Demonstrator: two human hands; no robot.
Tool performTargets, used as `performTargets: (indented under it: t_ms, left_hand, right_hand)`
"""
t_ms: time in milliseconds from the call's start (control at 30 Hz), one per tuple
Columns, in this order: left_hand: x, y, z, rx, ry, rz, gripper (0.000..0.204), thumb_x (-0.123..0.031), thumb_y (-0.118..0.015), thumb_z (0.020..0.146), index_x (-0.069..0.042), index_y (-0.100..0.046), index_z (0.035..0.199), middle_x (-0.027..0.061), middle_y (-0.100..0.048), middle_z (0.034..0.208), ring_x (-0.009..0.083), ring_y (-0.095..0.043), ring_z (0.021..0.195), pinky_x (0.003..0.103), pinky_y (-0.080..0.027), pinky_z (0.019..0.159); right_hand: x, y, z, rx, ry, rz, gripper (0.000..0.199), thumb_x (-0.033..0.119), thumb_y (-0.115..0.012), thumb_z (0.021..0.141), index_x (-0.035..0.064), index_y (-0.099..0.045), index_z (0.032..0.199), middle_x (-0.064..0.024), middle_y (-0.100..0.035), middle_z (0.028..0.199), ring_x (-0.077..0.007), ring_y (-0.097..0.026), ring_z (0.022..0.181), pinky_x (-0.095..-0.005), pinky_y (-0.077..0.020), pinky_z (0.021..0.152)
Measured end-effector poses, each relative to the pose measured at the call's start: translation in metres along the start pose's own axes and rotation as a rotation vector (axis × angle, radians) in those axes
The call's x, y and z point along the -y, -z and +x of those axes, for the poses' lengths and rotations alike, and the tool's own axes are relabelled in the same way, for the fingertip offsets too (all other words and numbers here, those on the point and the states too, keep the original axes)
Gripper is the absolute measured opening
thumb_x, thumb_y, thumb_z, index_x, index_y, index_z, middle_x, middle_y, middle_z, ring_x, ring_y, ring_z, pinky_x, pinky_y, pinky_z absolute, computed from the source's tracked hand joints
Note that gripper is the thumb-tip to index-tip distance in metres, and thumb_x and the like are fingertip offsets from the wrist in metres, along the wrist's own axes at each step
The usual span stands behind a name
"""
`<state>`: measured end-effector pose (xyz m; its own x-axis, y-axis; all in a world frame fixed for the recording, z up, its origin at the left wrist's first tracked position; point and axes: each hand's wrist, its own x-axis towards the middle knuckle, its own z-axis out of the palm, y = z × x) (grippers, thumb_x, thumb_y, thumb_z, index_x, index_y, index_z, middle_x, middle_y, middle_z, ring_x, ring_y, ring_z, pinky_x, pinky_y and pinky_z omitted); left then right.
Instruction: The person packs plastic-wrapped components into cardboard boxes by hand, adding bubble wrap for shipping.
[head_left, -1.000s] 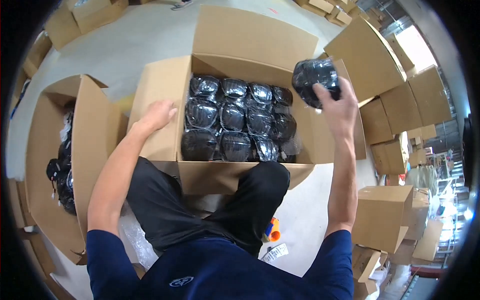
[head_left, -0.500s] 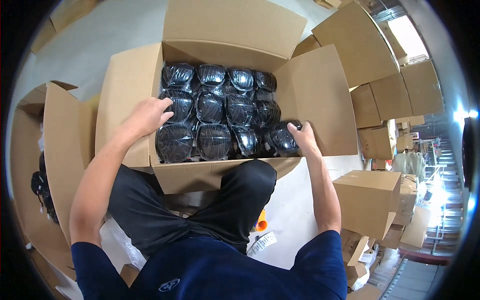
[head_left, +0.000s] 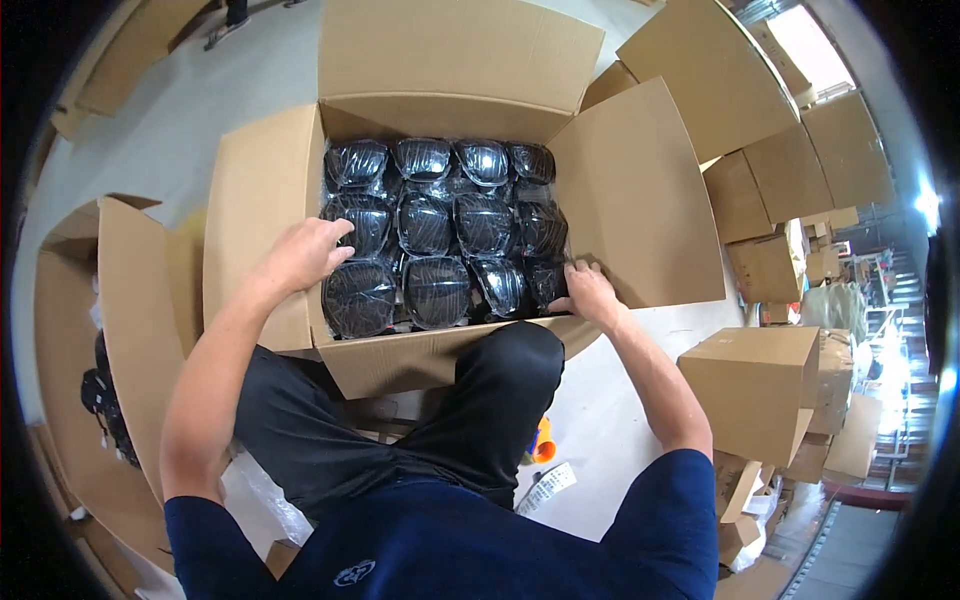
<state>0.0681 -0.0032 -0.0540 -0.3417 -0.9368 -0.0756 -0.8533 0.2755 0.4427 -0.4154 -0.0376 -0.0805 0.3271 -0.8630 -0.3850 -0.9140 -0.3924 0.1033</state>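
Observation:
An opened cardboard box (head_left: 268,210) stands in front of my knees, holding rows of black, rounded, plastic-wrapped items whose exact kind I cannot make out. At the box's left side, my left hand (head_left: 306,255) has thumb and fingers apart, its fingertips against a wrapped item (head_left: 365,222) at the left end of the middle row. My right hand (head_left: 590,294) is in the near right corner, fingers curled against the right side of another black wrapped item (head_left: 545,284). That item sits lower than its neighbour (head_left: 500,287), and my fingers hide part of it.
Another open carton (head_left: 140,300) with black things inside stands at the left. Closed cartons (head_left: 750,385) are stacked along the right. On the floor by my knee lie an orange object (head_left: 544,444) and a white printed slip (head_left: 547,487). A person's foot (head_left: 226,34) shows at the far left.
My right hand has moved slightly left and down with the wrapped item, which now sits deeper in the near right corner. My left hand stays by the same item. The view has shifted slightly.

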Motion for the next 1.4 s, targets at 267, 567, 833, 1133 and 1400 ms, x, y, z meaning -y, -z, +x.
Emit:
performTargets:
  t_ms: [267, 567, 833, 1133, 1400]
  left_hand:
    - [-0.013, -0.001, 0.01, 0.07, -0.031, 0.063, 0.031, -0.027, -0.069, 0.092, -0.007, -0.066, 0.116, 0.021, -0.071, 0.101, 0.0406, -0.067, 0.099, 0.051, -0.053, 0.086]
    - [-0.041, -0.024, 0.009, 0.188, -0.151, 0.088, 0.046, -0.031, -0.071, 0.091, -0.004, -0.06, 0.127, 0.0201, -0.063, 0.123, 0.0393, -0.063, 0.109, 0.048, -0.053, 0.092]
    - [-0.088, -0.08, 0.034, 0.19, -0.305, 0.247, 0.101, -0.06, -0.076, 0.079, -0.003, -0.038, 0.153, 0.0336, -0.021, 0.161, 0.0531, -0.027, 0.146, 0.065, -0.031, 0.114]
    - [-0.097, -0.142, 0.058, 0.14, -0.049, 0.247, 0.117, -0.079, -0.067, 0.074, -0.001, -0.035, 0.156, 0.0303, -0.01, 0.166, 0.0507, -0.006, 0.153, 0.068, -0.024, 0.116]
    - [-0.101, -0.083, -0.009, 0.043, -0.03, -0.082, 0.104, -0.065, -0.07, 0.083, -0.006, -0.03, 0.159, 0.0279, -0.02, 0.165, 0.0473, -0.016, 0.153, 0.064, -0.016, 0.121]
  right_hand:
    - [-0.012, -0.036, 0.036, 0.126, 0.058, -0.187, 0.053, 0.018, -0.087, 0.071, -0.0039, -0.065, 0.113, -0.022, -0.066, 0.118, -0.0335, -0.071, 0.105, -0.0393, -0.061, 0.083]
    - [0.04, -0.008, 0.02, 0.013, 0.222, -0.016, 0.056, 0.034, -0.09, 0.068, 0.0019, -0.069, 0.109, -0.0215, -0.064, 0.116, -0.038, -0.071, 0.096, -0.0461, -0.059, 0.082]
    - [0.06, 0.042, 0.063, -0.215, 0.267, 0.22, 0.096, 0.061, -0.074, 0.08, -0.0028, -0.045, 0.145, -0.0291, -0.045, 0.148, -0.0424, -0.046, 0.136, -0.0531, -0.0374, 0.113]
    - [0.073, -0.029, 0.098, -0.398, 0.227, 0.153, 0.108, 0.074, -0.052, 0.09, -0.0072, -0.025, 0.156, -0.0299, -0.023, 0.163, -0.0429, -0.021, 0.153, -0.0579, -0.0144, 0.123]
    - [0.085, -0.01, 0.07, -0.259, 0.18, 0.365, 0.098, 0.064, -0.06, 0.092, -0.004, -0.029, 0.156, -0.0258, -0.022, 0.165, -0.0387, -0.021, 0.154, -0.0553, -0.0161, 0.124]
